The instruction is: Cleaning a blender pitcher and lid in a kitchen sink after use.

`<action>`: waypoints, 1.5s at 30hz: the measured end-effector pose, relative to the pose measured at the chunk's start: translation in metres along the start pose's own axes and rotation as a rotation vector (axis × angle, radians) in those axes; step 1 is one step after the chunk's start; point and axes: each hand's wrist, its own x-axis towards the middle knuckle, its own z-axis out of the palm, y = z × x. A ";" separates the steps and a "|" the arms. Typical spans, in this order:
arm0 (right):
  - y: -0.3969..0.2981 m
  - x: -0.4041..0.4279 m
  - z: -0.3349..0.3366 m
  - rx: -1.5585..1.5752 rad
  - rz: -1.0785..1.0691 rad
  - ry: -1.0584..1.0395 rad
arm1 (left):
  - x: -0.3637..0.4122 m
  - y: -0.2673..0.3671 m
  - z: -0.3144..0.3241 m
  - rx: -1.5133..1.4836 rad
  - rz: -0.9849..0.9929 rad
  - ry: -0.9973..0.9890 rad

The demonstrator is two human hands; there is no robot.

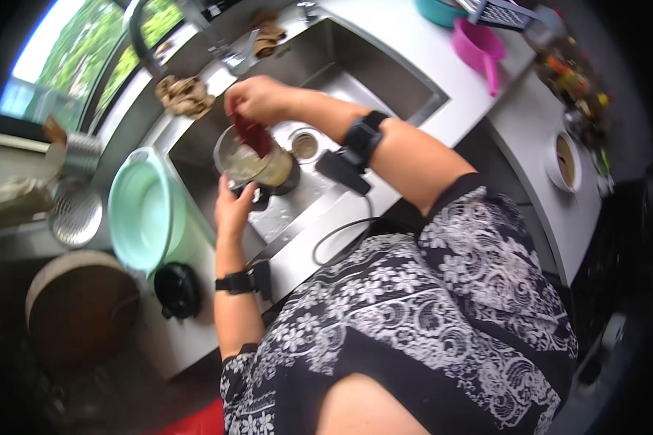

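My right hand (258,100) holds a dark red cloth or scrubber (252,135), whose lower end hangs into the mouth of a clear jug (276,167) with a dark base. Cloudy, pale liquid or foam shows inside the jug. It is tilted over the stainless steel sink (283,217). My left hand (233,204) grips the jug at its black handle (258,196). The drain (305,145) lies just right of the jug. Exactly what the red item is made of cannot be told.
A mint-green plastic basin (141,212) stands left of the sink, with a black lid-like part (178,291) near it. A faucet (136,38) and crumpled brown cloth or paper (184,97) are behind. A pink handled pot (476,46) stands at the upper right, a white bowl (566,162) farther right.
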 end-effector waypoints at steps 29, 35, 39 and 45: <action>0.076 0.020 0.017 0.504 0.172 0.303 | 0.004 -0.047 -0.014 -0.475 0.027 -0.064; 0.098 0.035 0.048 0.854 0.437 0.660 | -0.011 -0.043 -0.027 -0.585 0.005 -0.128; 0.109 0.040 0.058 0.687 0.429 0.717 | -0.018 -0.038 -0.031 -0.608 -0.004 -0.125; 0.119 0.025 0.044 0.832 0.515 0.267 | -0.021 -0.029 -0.028 -0.491 -0.027 -0.129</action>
